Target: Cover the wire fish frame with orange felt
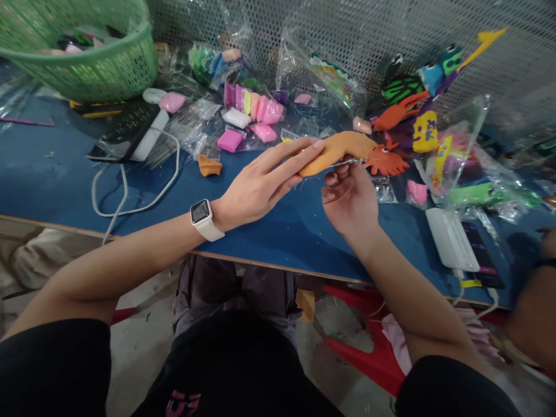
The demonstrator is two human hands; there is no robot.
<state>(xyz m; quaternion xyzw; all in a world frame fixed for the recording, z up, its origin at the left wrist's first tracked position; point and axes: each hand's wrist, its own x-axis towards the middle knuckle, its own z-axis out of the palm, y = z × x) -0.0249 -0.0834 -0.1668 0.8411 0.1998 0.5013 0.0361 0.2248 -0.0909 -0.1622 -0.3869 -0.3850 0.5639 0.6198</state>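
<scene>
A long curved piece of light-orange modelling clay [347, 145] is held above the blue table between my two hands. My left hand [260, 182], wearing a white watch, grips the left end with long, nearly straight fingers on top. Below the right part, my right hand [356, 200] has curled fingers, palm up, closed against the underside. A thin silvery strand [347, 163] runs along the lower edge of the clay there. Just beyond the right end sits a red-orange clay figure [386, 160] with an eye; whether it touches the strip I cannot tell. A small orange clay lump [209, 166] lies to the left.
A green basket [104, 69] stands at back left, near a black device [125, 130] and a white cable. Packets of pink clay [230, 140] lie behind my hands. Finished clay figures [425, 130], a power bank [452, 240] and a phone are right. Another person's arm [536, 295] shows there.
</scene>
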